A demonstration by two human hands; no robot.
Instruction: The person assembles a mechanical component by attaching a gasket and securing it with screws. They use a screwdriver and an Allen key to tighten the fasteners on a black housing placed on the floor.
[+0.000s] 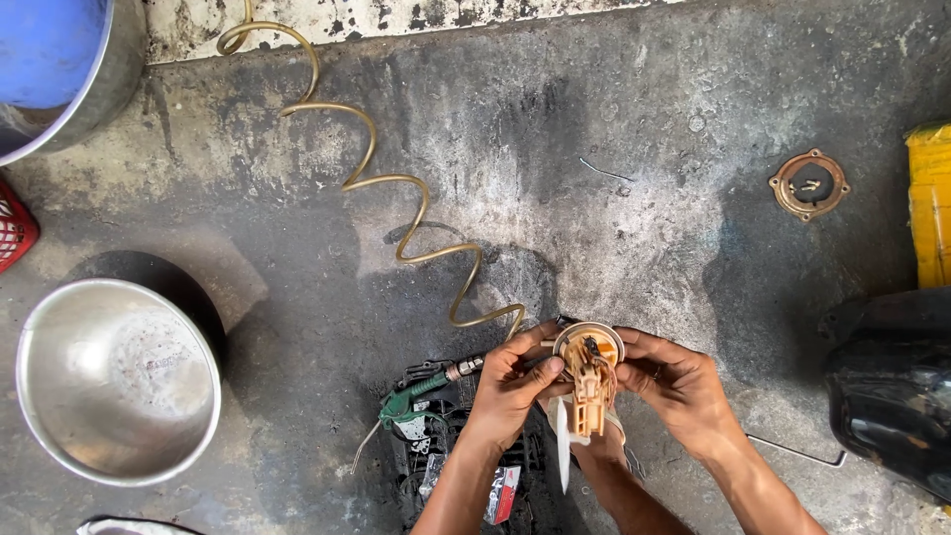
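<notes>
Pump part: tan plastic unit (590, 374) with a round disc on top and a narrow body hanging below, held above the stained concrete floor (614, 149), low in the frame and near its middle.
Left hand: left hand (510, 388) closes on the disc's left edge, thumb pressed to the rim, fingers curled behind.
Right hand: right hand (679, 381) closes on the disc's right edge, fingers wrapped round the rim.
Position in grip: disc sits between the two hands; body and a white strip (563, 441) hang down between the wrists.
Hose: coiled yellowish hose (396, 183) runs from the top left down to a green air gun (411, 399) just left of the left hand.
Bowl: steel bowl (117, 381) at the left, well apart from the hands.
Ring: rusty metal ring (809, 184) on the floor at the upper right.
Right edge: yellow container (931, 203) and a dark glossy object (892, 391).
</notes>
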